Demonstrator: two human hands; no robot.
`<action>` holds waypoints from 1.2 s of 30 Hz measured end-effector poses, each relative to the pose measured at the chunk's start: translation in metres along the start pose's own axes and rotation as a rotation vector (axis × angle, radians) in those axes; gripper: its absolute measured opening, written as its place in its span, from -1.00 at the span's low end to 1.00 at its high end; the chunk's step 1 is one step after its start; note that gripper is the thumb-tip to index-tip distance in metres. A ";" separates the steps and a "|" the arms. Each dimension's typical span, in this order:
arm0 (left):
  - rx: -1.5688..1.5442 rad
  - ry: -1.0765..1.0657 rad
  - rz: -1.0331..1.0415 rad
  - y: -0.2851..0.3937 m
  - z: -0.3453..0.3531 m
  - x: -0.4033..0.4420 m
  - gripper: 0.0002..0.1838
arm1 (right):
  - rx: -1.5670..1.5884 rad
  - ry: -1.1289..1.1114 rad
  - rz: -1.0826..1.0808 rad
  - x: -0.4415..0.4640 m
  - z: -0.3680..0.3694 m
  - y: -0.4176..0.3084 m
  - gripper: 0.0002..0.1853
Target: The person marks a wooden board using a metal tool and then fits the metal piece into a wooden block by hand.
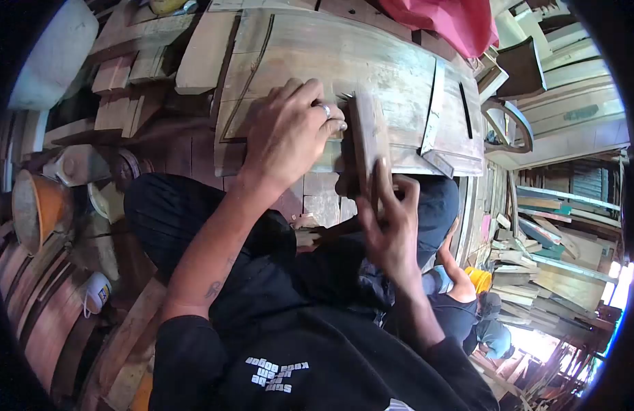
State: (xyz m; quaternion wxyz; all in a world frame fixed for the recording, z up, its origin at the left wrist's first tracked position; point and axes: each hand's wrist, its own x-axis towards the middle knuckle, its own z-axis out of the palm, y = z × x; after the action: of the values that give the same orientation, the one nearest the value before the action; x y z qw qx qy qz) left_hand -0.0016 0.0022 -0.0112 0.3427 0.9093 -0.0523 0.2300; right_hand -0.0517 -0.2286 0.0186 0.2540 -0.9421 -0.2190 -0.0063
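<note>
A wide wooden board point(396, 72) lies in front of my crossed legs. Over its left half is my left hand point(289, 130), with a ring on one finger; its fingers are curled and pinched, and whatever is between them is hidden. My right hand point(392, 222) grips the lower end of a narrow wooden block point(369, 130), which points away from me across the board's near edge. Small thin spikes point(347, 96) show beside the block's far end, too blurred to name. An L-shaped tool with a thin metal blade point(435, 109) rests on the board's right side.
Wood offcuts point(135, 89) are piled at the left. An orange bowl-like container point(39, 209) and a white mug point(96, 293) stand lower left. Red cloth point(447, 24) lies beyond the board. At right are a curved wooden piece point(512, 127), stacked planks and another person point(461, 305).
</note>
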 end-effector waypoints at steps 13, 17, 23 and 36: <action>-0.029 -0.003 0.004 -0.002 0.001 -0.001 -0.88 | 0.057 -0.060 0.077 -0.013 -0.007 -0.006 -0.28; -0.098 -0.013 0.049 -0.005 0.005 -0.002 -0.86 | 0.051 -0.048 0.104 0.020 -0.002 -0.004 -0.31; -0.059 -0.031 -0.019 0.002 -0.001 -0.002 -0.87 | 0.011 -0.031 0.046 -0.007 -0.002 0.001 -0.25; -0.118 -0.028 0.077 -0.008 -0.001 -0.007 -0.89 | 0.530 0.092 0.241 0.020 -0.012 0.032 -0.36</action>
State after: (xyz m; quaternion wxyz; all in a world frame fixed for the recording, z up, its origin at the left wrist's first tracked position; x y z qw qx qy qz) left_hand -0.0062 0.0081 -0.0184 0.3857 0.8881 -0.1053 0.2268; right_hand -0.0190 -0.2507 0.0164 0.4998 -0.8608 -0.0879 0.0384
